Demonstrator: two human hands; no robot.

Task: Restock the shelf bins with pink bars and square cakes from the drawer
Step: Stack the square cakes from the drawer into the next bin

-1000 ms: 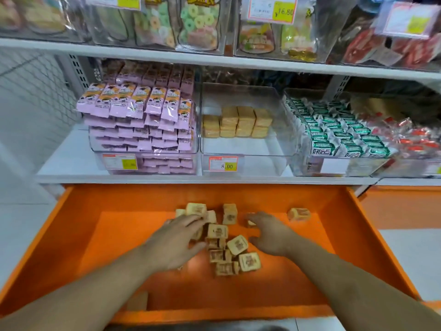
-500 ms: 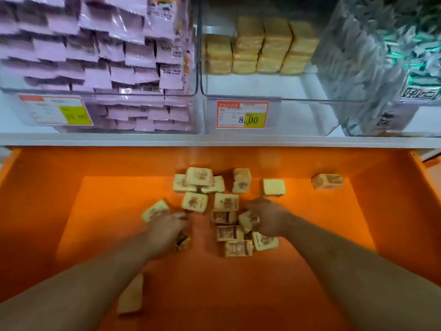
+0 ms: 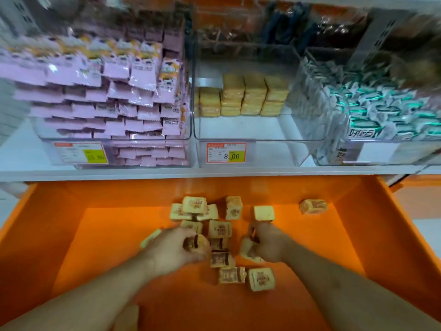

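The left hand (image 3: 175, 252) gripped one square cake (image 3: 196, 243); the right hand (image 3: 268, 243) clutched another cake (image 3: 248, 253). Loose wrapped cakes (image 3: 220, 229) crowded between and around them on the orange drawer (image 3: 358, 235) floor. Above, a half-stocked clear bin (image 3: 260, 137) stood between the pink bars (image 3: 114, 91) and green-white packets (image 3: 372, 111)

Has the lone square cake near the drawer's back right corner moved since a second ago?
No. The lone square cake sits in the same spot against the orange drawer floor; only the camera shifted.
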